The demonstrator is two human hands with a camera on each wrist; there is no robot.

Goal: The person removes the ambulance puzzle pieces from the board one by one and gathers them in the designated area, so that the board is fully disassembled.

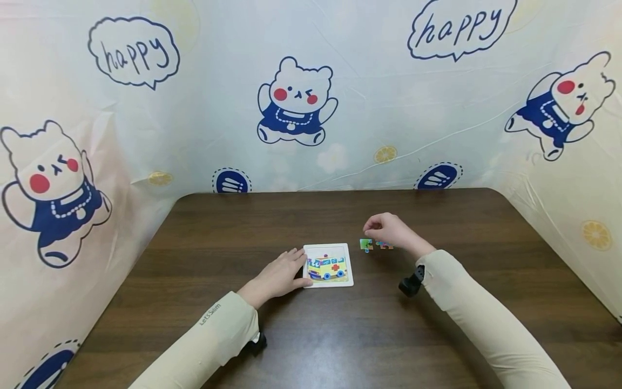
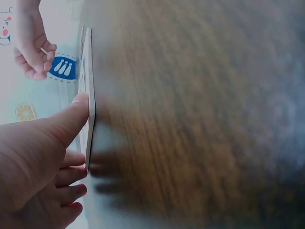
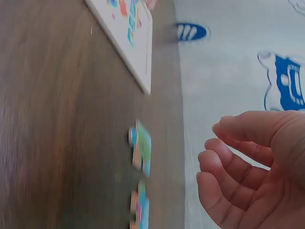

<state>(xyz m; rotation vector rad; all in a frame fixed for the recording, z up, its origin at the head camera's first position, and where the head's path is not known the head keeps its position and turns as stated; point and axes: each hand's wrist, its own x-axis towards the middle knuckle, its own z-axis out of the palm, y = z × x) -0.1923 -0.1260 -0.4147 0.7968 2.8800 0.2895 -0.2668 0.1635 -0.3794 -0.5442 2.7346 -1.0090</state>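
A white-framed jigsaw board (image 1: 328, 265) with a picture of an ambulance lies flat on the table. My left hand (image 1: 280, 274) rests at its left side in the head view. The left wrist view has the thumb (image 2: 71, 117) on the board's edge and fingers beside it. Right of the board, my right hand (image 1: 390, 230) hovers over two small puzzle pieces. One is a green piece (image 3: 143, 149); the other, a multicoloured piece (image 3: 139, 210), is partly hidden by the hand in the head view. Loosely bent, the right fingers (image 3: 214, 162) show nothing between them.
All of this is on a dark brown wooden table (image 1: 233, 227). A pale curtain (image 1: 369, 108) printed with cartoon bears hangs behind and at both sides. A black wrist device (image 1: 412, 281) sits at the right cuff.
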